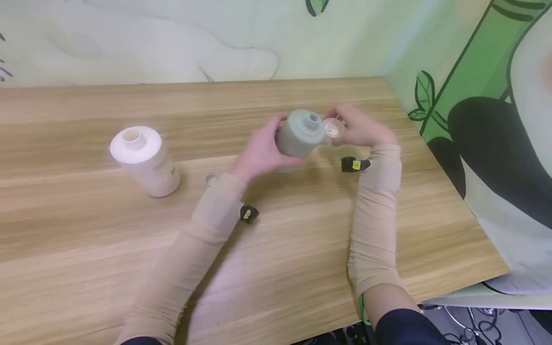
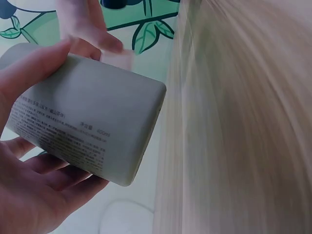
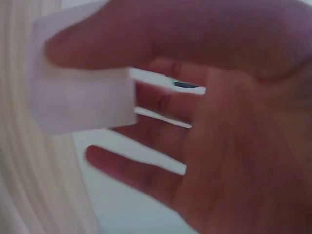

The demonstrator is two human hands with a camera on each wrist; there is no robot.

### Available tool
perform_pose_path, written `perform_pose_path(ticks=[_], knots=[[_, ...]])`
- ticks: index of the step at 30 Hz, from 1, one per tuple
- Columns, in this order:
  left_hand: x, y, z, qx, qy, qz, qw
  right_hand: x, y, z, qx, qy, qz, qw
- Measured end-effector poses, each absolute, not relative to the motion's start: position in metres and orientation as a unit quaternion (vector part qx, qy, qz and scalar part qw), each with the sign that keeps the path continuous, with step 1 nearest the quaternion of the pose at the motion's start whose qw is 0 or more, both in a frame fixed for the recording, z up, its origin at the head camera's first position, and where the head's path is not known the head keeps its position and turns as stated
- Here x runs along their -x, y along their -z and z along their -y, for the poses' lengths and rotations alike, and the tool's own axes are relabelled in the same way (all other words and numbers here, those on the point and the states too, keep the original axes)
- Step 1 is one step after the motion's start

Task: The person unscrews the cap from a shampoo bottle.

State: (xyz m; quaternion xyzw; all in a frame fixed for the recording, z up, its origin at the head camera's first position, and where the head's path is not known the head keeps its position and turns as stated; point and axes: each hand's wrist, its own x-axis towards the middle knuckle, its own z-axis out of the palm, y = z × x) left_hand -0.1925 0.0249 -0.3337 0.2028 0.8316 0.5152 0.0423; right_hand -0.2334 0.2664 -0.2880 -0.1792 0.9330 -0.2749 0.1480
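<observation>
My left hand (image 1: pixel 261 152) grips a grey-green bottle (image 1: pixel 297 136) round its body, tilted with its bare neck toward the right. Small print and "400ml" show on the bottle's side in the left wrist view. Just right of the neck, my right hand (image 1: pixel 360 125) pinches a pale translucent cap (image 1: pixel 333 128) between thumb and fingers, its hollow side facing the head camera. In the right wrist view the cap (image 3: pixel 85 100) is blurred, with the thumb across it and the little finger held away.
A white bottle (image 1: pixel 146 163) with an uncapped neck stands at the left of the wooden table (image 1: pixel 280 268). A small round cap (image 1: pixel 211 178) lies by the left forearm. Painted walls (image 1: pixel 172 38) border the table at the back and right.
</observation>
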Motion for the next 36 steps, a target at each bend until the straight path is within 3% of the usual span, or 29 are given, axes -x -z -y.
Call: perform_pose_path(ticks=[10, 26, 36], knots=[[0.201, 0.34, -0.049, -0.186, -0.559, -0.807, 0.039, 0.245, 0.309, -0.268, 0.17, 0.289, -0.911, 0.241], [0.202, 0.358, -0.063, -0.16, -0.592, -0.787, 0.067, 0.247, 0.335, -0.27, 0.159, 0.337, -0.889, 0.266], [0.206, 0.367, -0.068, -0.153, -0.597, -0.784, 0.078, 0.249, 0.337, -0.27, 0.172, 0.318, -0.898, 0.25]])
